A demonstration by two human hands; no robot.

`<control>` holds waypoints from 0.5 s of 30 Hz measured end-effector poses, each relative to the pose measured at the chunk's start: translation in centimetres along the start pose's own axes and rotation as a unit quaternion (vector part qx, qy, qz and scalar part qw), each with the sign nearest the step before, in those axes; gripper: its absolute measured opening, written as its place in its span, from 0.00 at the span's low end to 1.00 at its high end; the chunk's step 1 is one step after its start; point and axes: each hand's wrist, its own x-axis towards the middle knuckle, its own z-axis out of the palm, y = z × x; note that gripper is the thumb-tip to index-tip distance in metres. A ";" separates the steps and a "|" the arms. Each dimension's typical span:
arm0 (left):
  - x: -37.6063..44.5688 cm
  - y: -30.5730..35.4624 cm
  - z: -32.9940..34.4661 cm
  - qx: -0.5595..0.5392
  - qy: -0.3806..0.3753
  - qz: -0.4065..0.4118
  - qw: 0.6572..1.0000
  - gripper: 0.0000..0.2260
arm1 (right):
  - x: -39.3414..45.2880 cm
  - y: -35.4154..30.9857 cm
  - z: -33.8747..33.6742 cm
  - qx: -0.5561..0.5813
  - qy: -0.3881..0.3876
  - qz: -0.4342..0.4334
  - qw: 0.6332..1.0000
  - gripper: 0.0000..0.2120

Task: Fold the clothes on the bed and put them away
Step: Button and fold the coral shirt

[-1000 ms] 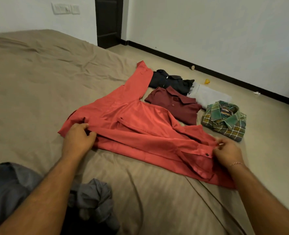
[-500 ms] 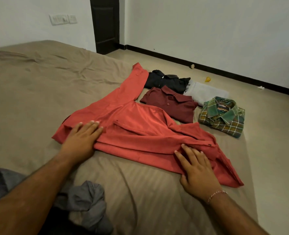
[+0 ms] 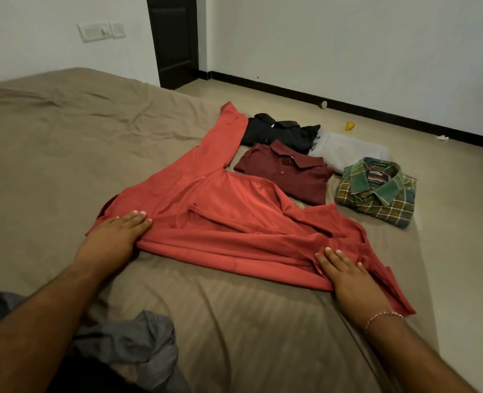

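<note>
Red shirt [image 3: 234,222] lying half-folded mid-bed, sleeve trailing far | left hand [image 3: 115,234] and right hand [image 3: 348,276] pressing flat, fingers straight, gripping nothing | advice: keep smoothing outward along near fold before turning sleeve in

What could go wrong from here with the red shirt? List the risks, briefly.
1. The red shirt lies skewed, one sleeve stretched toward the black shirt; folding now may give a crooked result.
2. That sleeve nearly touches the folded maroon polo; swinging it in could drag or muss the stack.
3. The left hand and right hand only press flat; the creased fabric between them may bunch as they smooth it.
</note>
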 end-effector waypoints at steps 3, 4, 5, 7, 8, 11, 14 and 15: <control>-1.0 -1.5 -1.0 0.022 0.009 0.020 1.000 0.31 | -1.3 -0.2 -0.6 0.020 -0.032 0.008 0.999 0.31; -1.7 -1.9 -1.1 0.021 0.011 0.023 0.999 0.32 | -1.8 -0.3 -0.7 0.026 -0.038 0.013 0.999 0.31; -2.6 -2.0 -1.4 0.018 0.008 0.026 0.999 0.33 | -2.5 -0.5 -0.6 0.028 -0.043 0.017 0.999 0.31; -4.7 -1.7 -1.7 0.009 0.005 0.025 1.000 0.31 | -4.1 -1.0 -0.2 0.035 -0.040 0.025 0.998 0.31; -5.7 -1.6 -1.7 -0.005 0.010 0.019 1.000 0.30 | -4.7 -1.2 0.0 0.038 -0.034 0.026 0.998 0.32; -7.8 -2.0 -2.0 -0.034 -0.050 0.003 0.998 0.27 | -7.2 -1.3 1.2 0.032 -0.026 0.039 0.998 0.35; -8.7 -1.6 -2.5 -0.063 -0.121 0.025 0.990 0.31 | -9.5 -1.0 1.7 0.031 -0.038 0.057 0.997 0.37; -9.1 -1.3 -3.1 -0.043 -0.149 0.036 0.987 0.33 | -10.0 -1.0 1.8 0.035 -0.037 0.058 0.997 0.37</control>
